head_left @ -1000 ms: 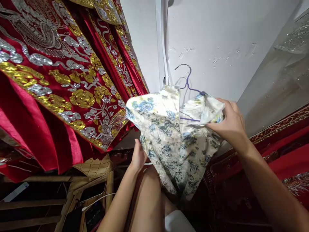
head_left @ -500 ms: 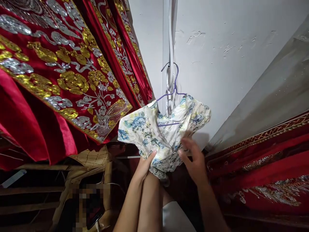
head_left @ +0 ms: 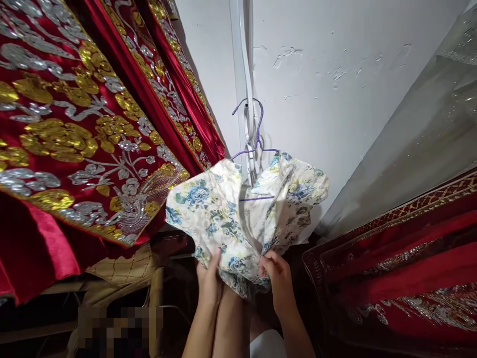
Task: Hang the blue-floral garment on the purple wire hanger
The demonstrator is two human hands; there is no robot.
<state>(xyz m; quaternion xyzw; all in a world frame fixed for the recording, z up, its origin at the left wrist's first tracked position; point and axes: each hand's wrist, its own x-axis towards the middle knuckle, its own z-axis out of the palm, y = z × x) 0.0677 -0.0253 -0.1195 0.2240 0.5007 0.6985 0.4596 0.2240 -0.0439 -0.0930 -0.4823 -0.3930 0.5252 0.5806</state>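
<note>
Below the lower edge of the hanger (head_left: 258, 142), left hand (head_left: 209, 282) and right hand (head_left: 278, 279) clamp fingers on the blouse (head_left: 223, 216); tugging could slip it off.

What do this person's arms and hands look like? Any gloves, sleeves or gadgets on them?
The left hand and right hand are ordinary human ones, without gloves; I see no rings. The forearms are bare too, with no sleeve, watch, cable or marking in view.
</note>
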